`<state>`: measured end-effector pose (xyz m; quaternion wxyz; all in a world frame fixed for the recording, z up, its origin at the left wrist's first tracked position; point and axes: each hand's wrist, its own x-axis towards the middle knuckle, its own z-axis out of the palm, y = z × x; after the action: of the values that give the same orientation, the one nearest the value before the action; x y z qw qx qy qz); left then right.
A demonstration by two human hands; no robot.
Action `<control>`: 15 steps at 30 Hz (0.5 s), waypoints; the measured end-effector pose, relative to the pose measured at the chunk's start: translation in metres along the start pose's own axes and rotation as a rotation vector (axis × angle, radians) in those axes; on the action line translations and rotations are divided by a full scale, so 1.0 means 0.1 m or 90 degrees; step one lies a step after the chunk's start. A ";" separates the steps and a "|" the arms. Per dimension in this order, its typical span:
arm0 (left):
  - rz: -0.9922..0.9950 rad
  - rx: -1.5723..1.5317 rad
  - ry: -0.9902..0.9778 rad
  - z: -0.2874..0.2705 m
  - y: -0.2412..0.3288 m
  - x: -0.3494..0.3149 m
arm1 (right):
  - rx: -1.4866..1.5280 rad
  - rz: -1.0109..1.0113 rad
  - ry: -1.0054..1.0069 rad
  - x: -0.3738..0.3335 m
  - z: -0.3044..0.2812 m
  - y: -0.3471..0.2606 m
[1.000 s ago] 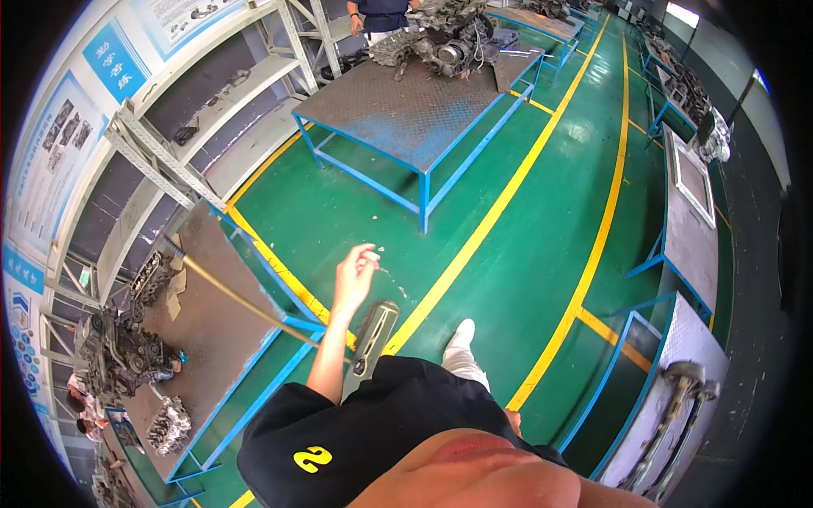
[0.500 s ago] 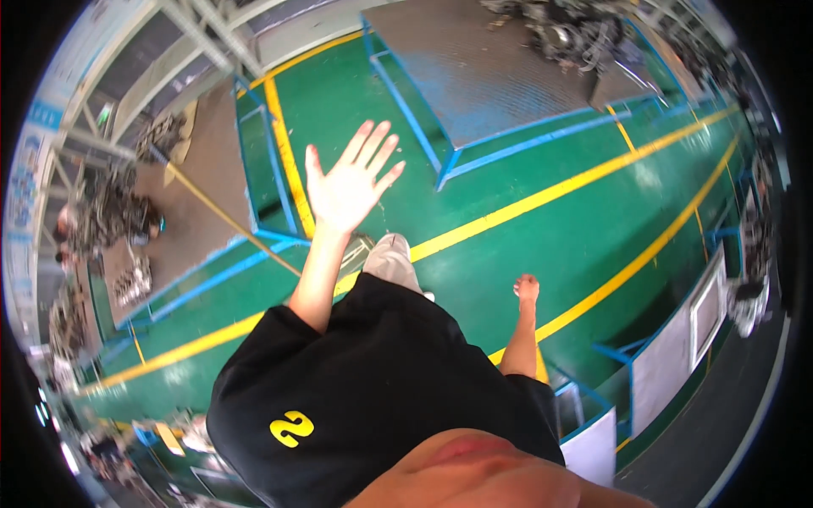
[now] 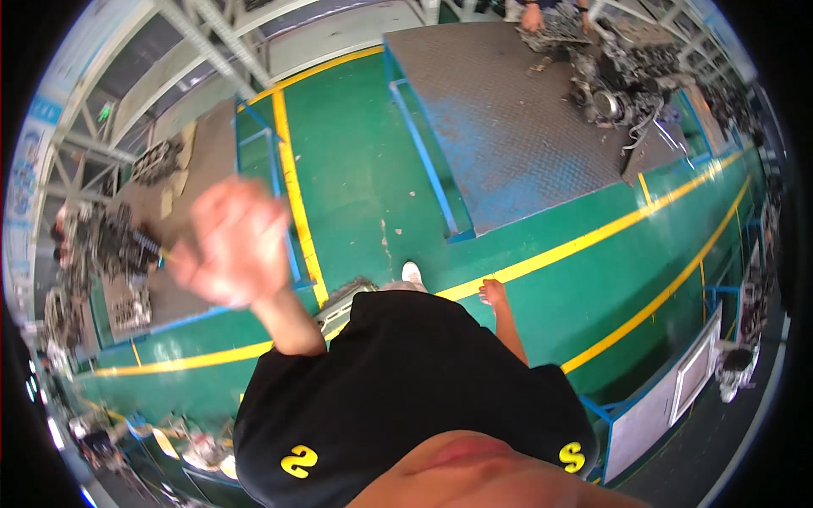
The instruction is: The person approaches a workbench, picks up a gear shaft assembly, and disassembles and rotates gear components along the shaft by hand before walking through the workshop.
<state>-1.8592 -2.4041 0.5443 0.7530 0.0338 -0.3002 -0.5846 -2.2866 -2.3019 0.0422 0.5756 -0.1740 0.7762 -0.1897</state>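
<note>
My left hand [image 3: 237,241] is raised at the left, with its fingers smeared by motion but the thumb standing apart. Nothing shows in it. Behind it is a brown metal work table [image 3: 182,288] with a blue frame, which the hand partly covers and seems to stand above without touching. My right hand [image 3: 491,292] hangs low beside my body over the green floor [image 3: 542,322], its fingers loosely curled and holding nothing that I can see. A pale shoe [image 3: 412,273] of mine shows between the hands.
A large metal-topped table [image 3: 525,144] with engine parts [image 3: 610,106] stands ahead right; another person's hand [image 3: 532,17] is at its far edge. Engine parts [image 3: 97,241] lie at the left. A metal part [image 3: 343,305] is by my feet. White panels [image 3: 652,406] stand at the right.
My left hand has swung left and nearer from its spread-palm position. My right hand has moved inward. The view has shifted, bringing more of the right table and another person's hands into sight.
</note>
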 end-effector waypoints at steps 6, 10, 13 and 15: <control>0.135 -0.047 -0.879 0.65 0.31 1.29 | -0.041 -0.136 -0.086 0.79 0.10 -0.89; 0.603 0.102 -0.676 0.41 0.01 1.89 | 0.011 -0.134 -0.038 0.85 0.40 -1.91; 1.093 0.654 -0.370 0.08 -0.04 2.36 | 0.008 -0.129 -0.046 1.15 0.45 -2.38; 1.059 0.619 -0.494 0.02 -0.29 2.81 | 0.061 -0.145 -0.048 1.36 0.56 -2.69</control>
<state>-1.8470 -2.6659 0.6499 0.6751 -0.0746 -0.6540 0.3331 -2.2563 -2.6074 0.0479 0.5869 -0.2404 0.7193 -0.2835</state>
